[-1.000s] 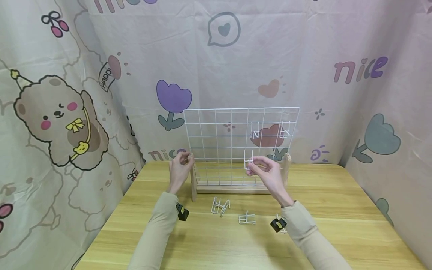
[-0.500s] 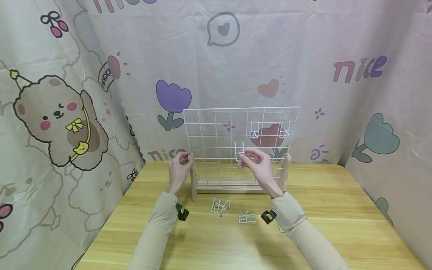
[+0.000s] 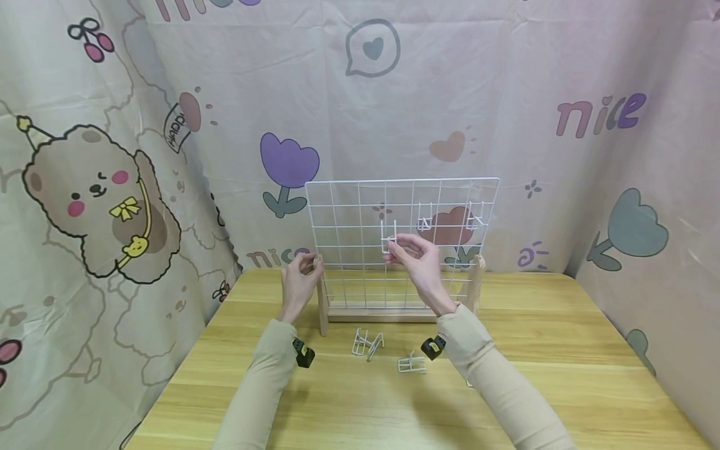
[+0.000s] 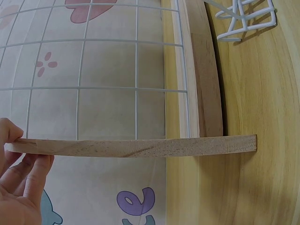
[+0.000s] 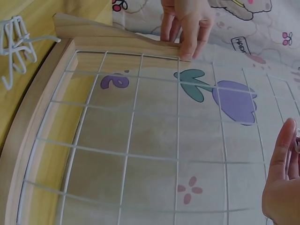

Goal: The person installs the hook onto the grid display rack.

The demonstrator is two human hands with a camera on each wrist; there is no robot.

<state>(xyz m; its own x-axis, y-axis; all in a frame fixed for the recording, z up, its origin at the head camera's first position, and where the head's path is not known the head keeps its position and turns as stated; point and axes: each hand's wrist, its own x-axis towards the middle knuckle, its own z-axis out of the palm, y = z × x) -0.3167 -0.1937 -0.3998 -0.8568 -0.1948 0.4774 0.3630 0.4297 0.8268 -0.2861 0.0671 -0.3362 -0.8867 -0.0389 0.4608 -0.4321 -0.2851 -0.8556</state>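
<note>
A white wire grid panel stands upright in a wooden base. My left hand grips the top of its left wooden post, thumb on one side and fingers on the other in the left wrist view. Between thumb and fingertips of my right hand is a white wire hook, prongs pointing up, in front of the grid's middle. Only a sliver of that hook shows at the edge of the right wrist view. Two similar hooks, one at centre right and one farther right, hang on the upper grid.
Several loose wire hooks lie on the wooden table before the base, a tangled bunch among them. Another is mostly hidden by my right sleeve. A printed curtain hangs behind and along both sides.
My right hand has moved left and up across the grid with the wire hook, from lower right of centre to the middle. The left hand has stayed on the post.
</note>
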